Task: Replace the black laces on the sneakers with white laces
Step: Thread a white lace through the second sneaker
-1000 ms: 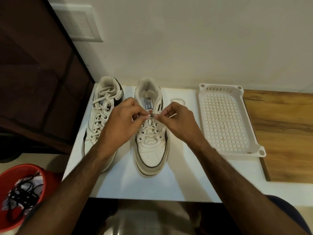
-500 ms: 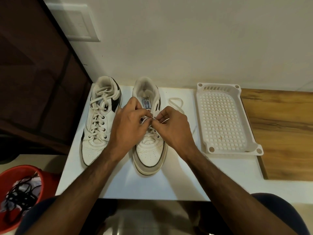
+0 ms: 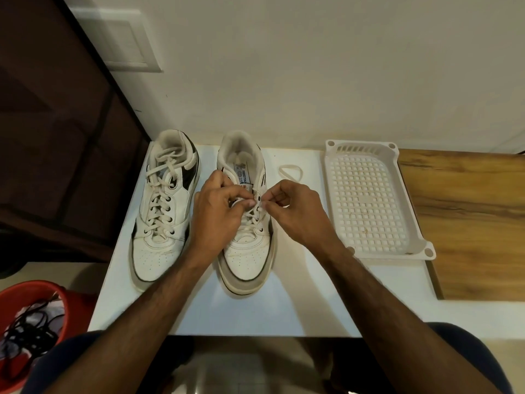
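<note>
One sneaker: white-laced, done.
Other sneaker: part-laced.
Left hand, right hand: pinching white lace.

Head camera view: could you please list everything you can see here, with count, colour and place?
sneakers: two, white with black trim, side by side on the table; the left sneaker is fully laced in white, the right sneaker is partly laced
white lace: one loose loop, on the table right of the right sneaker
tray: one, white, perforated, right part of the table
table: one, white top
wooden surface: one, brown, right of the tray
bucket: one, red, lower left
black laces: a tangle, inside the bucket
left hand: pinches the lace over the right sneaker
right hand: pinches the lace at an eyelet on that sneaker
</note>
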`<state>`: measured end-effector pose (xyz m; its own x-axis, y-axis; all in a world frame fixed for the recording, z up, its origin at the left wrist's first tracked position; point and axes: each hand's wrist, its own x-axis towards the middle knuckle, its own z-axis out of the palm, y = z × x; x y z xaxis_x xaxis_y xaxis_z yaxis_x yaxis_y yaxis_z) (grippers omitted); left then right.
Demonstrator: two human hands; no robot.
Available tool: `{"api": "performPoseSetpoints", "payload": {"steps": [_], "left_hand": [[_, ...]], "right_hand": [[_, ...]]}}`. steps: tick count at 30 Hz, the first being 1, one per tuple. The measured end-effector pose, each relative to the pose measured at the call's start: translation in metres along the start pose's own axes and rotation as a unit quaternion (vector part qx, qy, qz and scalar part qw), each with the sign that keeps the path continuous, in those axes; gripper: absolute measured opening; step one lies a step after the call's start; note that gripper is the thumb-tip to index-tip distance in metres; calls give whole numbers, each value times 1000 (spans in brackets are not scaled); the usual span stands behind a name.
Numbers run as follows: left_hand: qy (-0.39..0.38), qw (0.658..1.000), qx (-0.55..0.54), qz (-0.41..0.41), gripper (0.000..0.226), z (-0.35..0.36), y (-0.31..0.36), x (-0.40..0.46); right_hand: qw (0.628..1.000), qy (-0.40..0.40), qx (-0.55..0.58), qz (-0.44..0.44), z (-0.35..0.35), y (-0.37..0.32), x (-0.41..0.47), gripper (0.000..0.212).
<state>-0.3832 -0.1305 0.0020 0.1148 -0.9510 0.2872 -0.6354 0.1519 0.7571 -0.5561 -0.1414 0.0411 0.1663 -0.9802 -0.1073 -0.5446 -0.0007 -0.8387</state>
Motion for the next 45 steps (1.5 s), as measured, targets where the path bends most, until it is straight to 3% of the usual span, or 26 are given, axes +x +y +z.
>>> {"api": "performPoseSetpoints", "payload": {"steps": [7,11,15,23,26,30,35,39,42,45], "left_hand": [[18,999,-2,28,9,-1,2,-4],[52,998,-36,-3,13,2,7,-8],[37,998,-55,-5,14,1,7,-6],[-16,996,3,84,19,-10,-6,2],[10,998,18,58,26,-6,-3,-2],[32,997,-63,-5,47,-4,6,-3],[42,991,82,100,32,-4,4,-5],[-12,969,171,180,36,-12,1,-2],[-29,965,182,186,34,-18,2,1],[-27,970,165,177,36,-16,2,2]], "right_hand": [[1000,11,13,-4,3,4,3,5],[1000,17,18,-3,7,4,4,6],[1000,24,17,-5,8,5,4,6],[999,35,12,-4,10,4,5,4],[999,34,19,-9,9,3,4,4],[999,19,30,-8,9,2,5,6],[999,23,18,-16,13,2,6,9],[995,14,97,22,12,2,6,8],[980,30,187,52,11,3,5,9],[930,61,354,78,2,-1,6,10]]}}
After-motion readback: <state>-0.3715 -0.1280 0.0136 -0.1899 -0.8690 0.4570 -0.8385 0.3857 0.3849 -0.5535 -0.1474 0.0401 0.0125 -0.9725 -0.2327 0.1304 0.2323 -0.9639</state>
